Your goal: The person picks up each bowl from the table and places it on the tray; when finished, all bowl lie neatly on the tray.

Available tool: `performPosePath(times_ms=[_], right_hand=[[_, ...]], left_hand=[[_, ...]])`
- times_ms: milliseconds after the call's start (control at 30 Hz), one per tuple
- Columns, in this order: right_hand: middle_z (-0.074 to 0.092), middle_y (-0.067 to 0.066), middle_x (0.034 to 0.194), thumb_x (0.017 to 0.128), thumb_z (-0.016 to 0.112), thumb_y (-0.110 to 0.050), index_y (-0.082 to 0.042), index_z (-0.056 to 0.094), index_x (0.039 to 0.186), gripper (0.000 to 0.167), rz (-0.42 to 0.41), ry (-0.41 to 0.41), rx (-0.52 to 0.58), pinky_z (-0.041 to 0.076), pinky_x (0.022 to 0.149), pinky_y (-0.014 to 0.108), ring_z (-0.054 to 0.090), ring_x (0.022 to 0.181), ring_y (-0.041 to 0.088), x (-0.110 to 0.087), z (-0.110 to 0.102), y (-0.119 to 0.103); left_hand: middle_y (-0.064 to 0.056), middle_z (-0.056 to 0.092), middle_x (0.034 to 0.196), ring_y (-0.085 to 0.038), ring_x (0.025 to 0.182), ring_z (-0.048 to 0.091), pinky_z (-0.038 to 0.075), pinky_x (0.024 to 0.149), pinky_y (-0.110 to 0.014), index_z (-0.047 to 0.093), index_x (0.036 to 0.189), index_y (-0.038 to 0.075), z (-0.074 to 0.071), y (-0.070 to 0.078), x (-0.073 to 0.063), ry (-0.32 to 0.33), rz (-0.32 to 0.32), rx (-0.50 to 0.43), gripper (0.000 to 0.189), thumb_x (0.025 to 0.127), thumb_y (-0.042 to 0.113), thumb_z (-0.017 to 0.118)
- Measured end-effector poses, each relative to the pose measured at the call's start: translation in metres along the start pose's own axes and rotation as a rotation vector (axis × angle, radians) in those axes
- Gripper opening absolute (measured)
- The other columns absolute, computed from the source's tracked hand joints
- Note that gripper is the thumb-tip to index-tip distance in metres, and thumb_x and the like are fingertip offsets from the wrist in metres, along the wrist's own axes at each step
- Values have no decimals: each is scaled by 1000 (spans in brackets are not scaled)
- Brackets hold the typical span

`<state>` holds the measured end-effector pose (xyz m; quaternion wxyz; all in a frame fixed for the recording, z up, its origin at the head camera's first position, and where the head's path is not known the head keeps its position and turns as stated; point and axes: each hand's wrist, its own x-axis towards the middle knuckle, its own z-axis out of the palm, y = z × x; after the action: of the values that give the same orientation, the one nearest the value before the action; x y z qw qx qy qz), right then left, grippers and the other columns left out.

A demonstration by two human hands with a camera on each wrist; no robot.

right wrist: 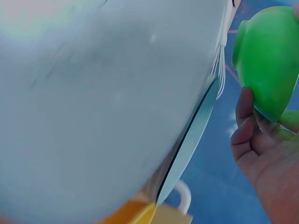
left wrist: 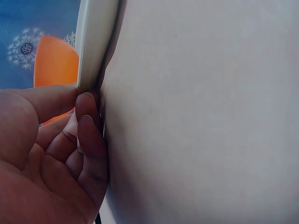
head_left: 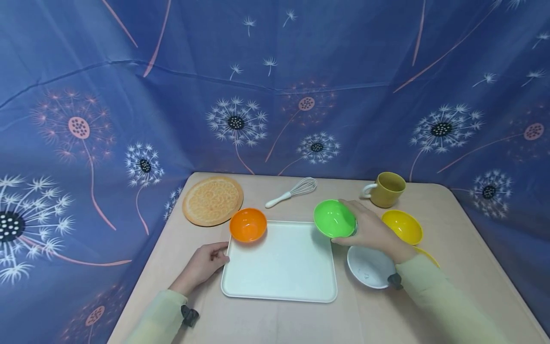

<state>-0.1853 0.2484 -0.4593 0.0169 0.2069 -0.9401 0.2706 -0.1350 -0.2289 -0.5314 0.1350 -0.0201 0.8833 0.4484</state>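
Note:
A white rectangular tray [head_left: 281, 267] lies on the table. My left hand [head_left: 206, 265] pinches its left edge, and in the left wrist view the fingertips [left wrist: 85, 105] curl against the tray rim [left wrist: 97, 42]. An orange bowl [head_left: 248, 225] sits at the tray's far left corner. My right hand [head_left: 369, 227] grips a bright green bowl [head_left: 334, 219] by its side, above the tray's far right corner. The right wrist view shows this green bowl [right wrist: 268, 60] raised, with fingers at its rim. A white dish [head_left: 371, 270] is below my right forearm and fills much of that view.
A yellow bowl [head_left: 403, 227] and a mustard mug [head_left: 387, 189] stand at the right. Part of another yellow item [head_left: 427, 255] shows past my right wrist. Toward the back lie a whisk [head_left: 292, 192] and a round patterned mat [head_left: 212, 200]. A blue cloth [head_left: 275, 95] hangs behind the table.

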Motion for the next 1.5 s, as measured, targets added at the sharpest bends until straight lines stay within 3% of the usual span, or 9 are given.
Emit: performPosePath(times_ms=[433, 667, 767, 933, 1133, 1367, 1500], right_hand=[[55, 8, 143, 65, 96, -55, -8, 41, 159, 118, -82, -86, 23, 51, 98, 56, 59, 122, 28, 18, 39, -50], [53, -1, 145, 62, 89, -72, -12, 40, 160, 125, -97, -142, 42, 51, 98, 52, 60, 124, 22, 20, 46, -85], [53, -4, 145, 62, 91, -69, -14, 41, 159, 122, -118, -176, 48, 51, 98, 50, 60, 123, 20, 22, 55, -100], [53, -6, 141, 65, 96, -55, -16, 45, 157, 112, -165, -239, 94, 51, 98, 44, 60, 117, 14, 28, 75, -122], [54, -9, 138, 66, 94, -57, -22, 45, 155, 108, -214, -315, 123, 52, 95, 38, 61, 110, 9, 34, 107, -142], [53, -11, 137, 64, 93, -61, -26, 44, 153, 107, -266, -346, 160, 52, 95, 34, 61, 109, 8, 35, 141, -155], [50, -9, 144, 66, 91, -64, -23, 37, 160, 116, -289, -360, 156, 50, 98, 34, 59, 114, 8, 33, 153, -160]], left_hand=[[0, 60, 77, -17, 66, 54, 44, 57, -27, 66, 141, 9, -1, -2, 0, -4, 20, -5, 48, 94, 10, 75], [0, 61, 77, -16, 64, 55, 45, 56, -27, 65, 142, 9, -1, -4, 3, -12, 37, -17, 48, 94, 9, 75], [-1, 61, 77, -17, 63, 55, 44, 55, -27, 65, 142, 8, -2, -4, 3, -15, 34, -16, 49, 94, 10, 75], [-1, 61, 76, -17, 63, 54, 43, 54, -27, 64, 143, 7, -4, -3, 2, -19, 28, -11, 50, 95, 11, 75], [0, 61, 76, -16, 63, 53, 42, 55, -26, 64, 142, 5, -5, -4, 2, -20, 41, -8, 50, 94, 10, 75], [1, 60, 74, -13, 61, 53, 41, 55, -25, 64, 142, 5, -5, -7, 4, -32, 73, -4, 48, 95, 10, 74], [1, 61, 73, -14, 61, 53, 41, 54, -25, 66, 141, 6, -6, -8, 4, -37, 80, -23, 47, 95, 8, 74]])
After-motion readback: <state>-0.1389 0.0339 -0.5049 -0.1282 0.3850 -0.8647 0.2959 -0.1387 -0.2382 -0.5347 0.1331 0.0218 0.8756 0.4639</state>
